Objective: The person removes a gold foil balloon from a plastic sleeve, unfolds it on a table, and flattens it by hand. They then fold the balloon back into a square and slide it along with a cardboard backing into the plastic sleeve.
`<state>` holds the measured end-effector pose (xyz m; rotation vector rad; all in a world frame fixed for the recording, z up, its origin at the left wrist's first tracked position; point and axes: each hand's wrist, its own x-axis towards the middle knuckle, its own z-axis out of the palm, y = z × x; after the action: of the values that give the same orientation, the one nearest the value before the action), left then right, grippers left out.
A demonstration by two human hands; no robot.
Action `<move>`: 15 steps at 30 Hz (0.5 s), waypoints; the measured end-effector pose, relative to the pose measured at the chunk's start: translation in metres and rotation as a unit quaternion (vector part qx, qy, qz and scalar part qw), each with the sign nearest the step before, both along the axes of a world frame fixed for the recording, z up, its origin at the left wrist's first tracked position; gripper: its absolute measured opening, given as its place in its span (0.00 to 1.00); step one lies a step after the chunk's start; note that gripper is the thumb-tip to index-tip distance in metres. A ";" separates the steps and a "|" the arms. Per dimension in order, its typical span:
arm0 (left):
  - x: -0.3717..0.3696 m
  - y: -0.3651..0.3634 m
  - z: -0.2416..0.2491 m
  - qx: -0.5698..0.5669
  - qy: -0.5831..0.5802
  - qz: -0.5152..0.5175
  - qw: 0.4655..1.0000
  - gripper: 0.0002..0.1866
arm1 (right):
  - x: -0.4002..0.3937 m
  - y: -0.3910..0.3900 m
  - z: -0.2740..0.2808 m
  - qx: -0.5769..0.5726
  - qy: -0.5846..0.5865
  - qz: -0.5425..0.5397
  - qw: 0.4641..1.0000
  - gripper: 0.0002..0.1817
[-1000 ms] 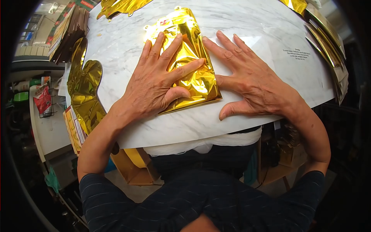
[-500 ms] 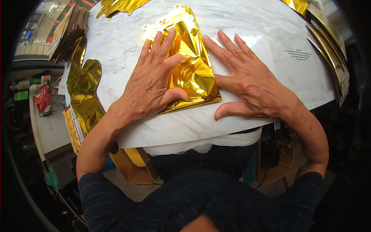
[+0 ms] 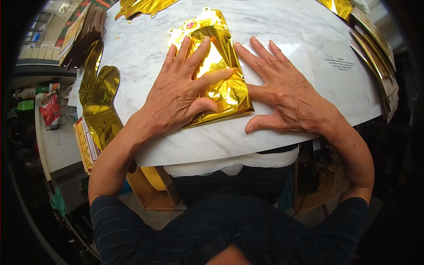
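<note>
A folded gold foil piece (image 3: 221,51) lies on the white marbled table (image 3: 194,148), its lower edge toward me. Small tabs and a red mark show at its top end. My left hand (image 3: 181,88) lies on its left part, fingers spread, with the index finger stretched across the foil. To the right, my right hand (image 3: 287,90) rests flat with fingers spread, its fingertips and index finger along the foil's right edge. Neither hand grips anything.
Another gold foil shape (image 3: 100,97) hangs over the table's left edge. Brown packets (image 3: 84,35) stand at the upper left. More gold foil (image 3: 145,6) lies at the top. A clear plastic sheet with printed text (image 3: 340,64) and stacked packets (image 3: 375,57) are at the right.
My left index finger has straightened and reaches further right over the foil. My right hand has barely moved, and the view has shifted slightly.
</note>
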<state>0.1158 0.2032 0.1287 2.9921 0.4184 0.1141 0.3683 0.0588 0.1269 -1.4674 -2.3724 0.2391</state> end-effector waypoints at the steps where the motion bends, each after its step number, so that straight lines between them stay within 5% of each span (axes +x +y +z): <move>1: 0.000 0.000 0.000 0.007 0.005 -0.002 1.000 0.43 | 0.000 0.000 0.001 0.000 -0.001 0.002 1.000 0.42; 8: -0.001 -0.002 0.001 0.021 0.008 0.003 1.000 0.39 | 0.011 -0.011 0.027 -0.018 0.025 0.024 0.999 0.36; 15: -0.002 -0.002 -0.003 0.040 -0.020 -0.004 0.999 0.40 | -0.028 -0.028 0.028 0.021 -0.040 0.061 0.997 0.52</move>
<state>0.1134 0.2014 0.1252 3.0635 0.4063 0.1930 0.3406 0.0311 0.1548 -1.3388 -2.5189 0.1607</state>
